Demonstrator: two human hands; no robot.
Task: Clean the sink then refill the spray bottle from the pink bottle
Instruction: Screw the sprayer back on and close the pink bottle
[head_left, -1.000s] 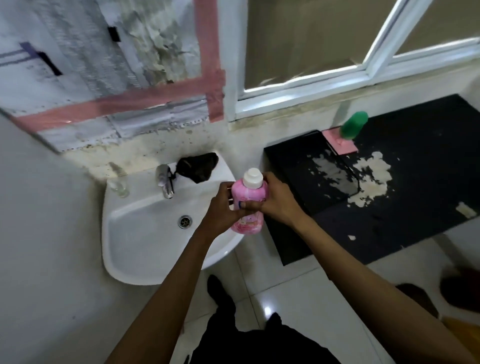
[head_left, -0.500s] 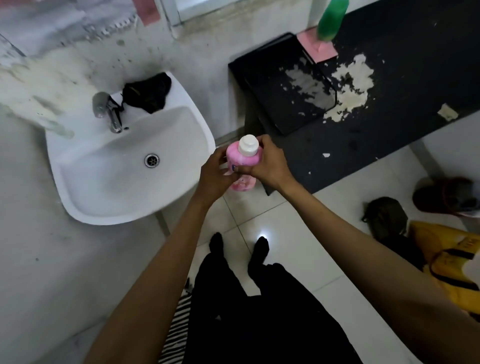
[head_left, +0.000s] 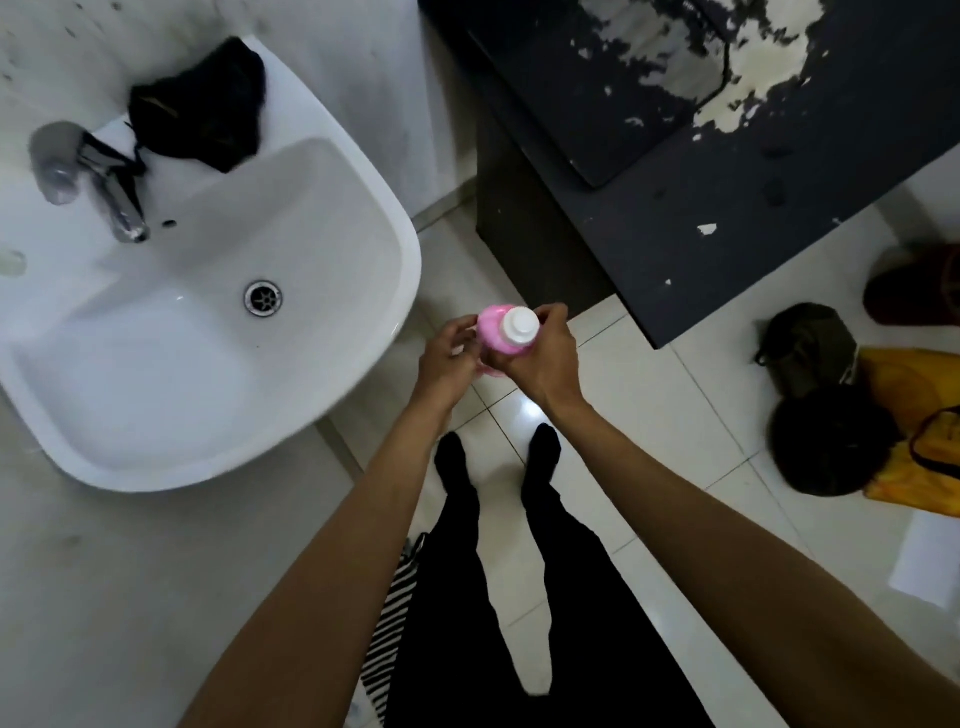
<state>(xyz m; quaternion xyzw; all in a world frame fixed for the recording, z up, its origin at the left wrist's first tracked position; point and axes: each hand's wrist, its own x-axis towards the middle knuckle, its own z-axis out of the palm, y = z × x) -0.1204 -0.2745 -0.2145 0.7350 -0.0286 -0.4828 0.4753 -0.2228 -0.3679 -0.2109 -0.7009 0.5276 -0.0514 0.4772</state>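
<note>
Mostly the pink bottle (head_left: 491, 332) is hidden: seen from above, only its shoulder and one white cap (head_left: 520, 325) show, the body covered by two hands. It is held upright over the floor tiles, just right of the sink (head_left: 332, 395) rim and in front of the black table (head_left: 727, 197). The left hand (head_left: 449, 358) curls round its side; the right hand (head_left: 545, 358) wraps the other side, fingertips pinching beside the cap. One blurred tap (head_left: 98, 182) and one black cloth (head_left: 200, 111) sit on the sink's back ledge; one drain (head_left: 263, 297) shows in the bowl. At the right edge, a yellow bag (head_left: 919, 415) is cut off. No label on the bottle is legible.
</note>
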